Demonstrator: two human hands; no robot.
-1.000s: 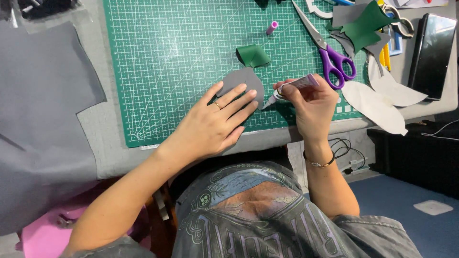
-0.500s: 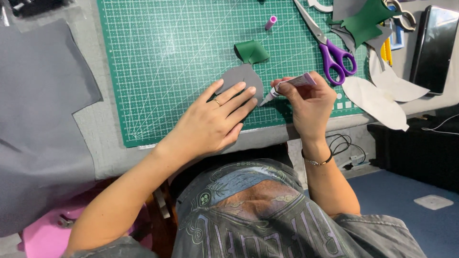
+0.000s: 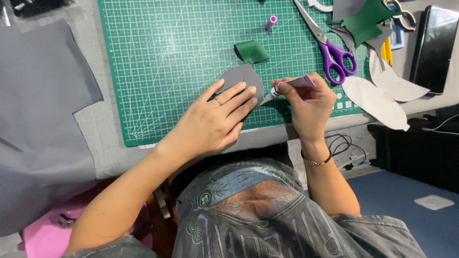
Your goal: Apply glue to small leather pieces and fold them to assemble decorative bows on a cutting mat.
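Observation:
My left hand (image 3: 213, 119) lies flat on a grey rounded felt piece (image 3: 241, 76), fingers spread, pinning it to the green cutting mat (image 3: 162, 57). My right hand (image 3: 308, 102) is closed around a small glue tube (image 3: 291, 86), its white nozzle touching the right edge of the grey piece. A curled dark green felt piece (image 3: 252, 51) sits just beyond the grey piece, touching it. The tube's pink cap (image 3: 271, 22) lies farther up the mat.
Purple-handled scissors (image 3: 330, 45) lie right of the cap. White paper leaf templates (image 3: 377, 98), green and grey felt scraps (image 3: 361, 21) and a black phone (image 3: 432, 48) sit at the right. A large grey felt sheet (image 3: 38, 110) covers the left.
The glue nozzle has stayed at the grey piece's edge, with only small shifts of both hands. The view has tilted slightly.

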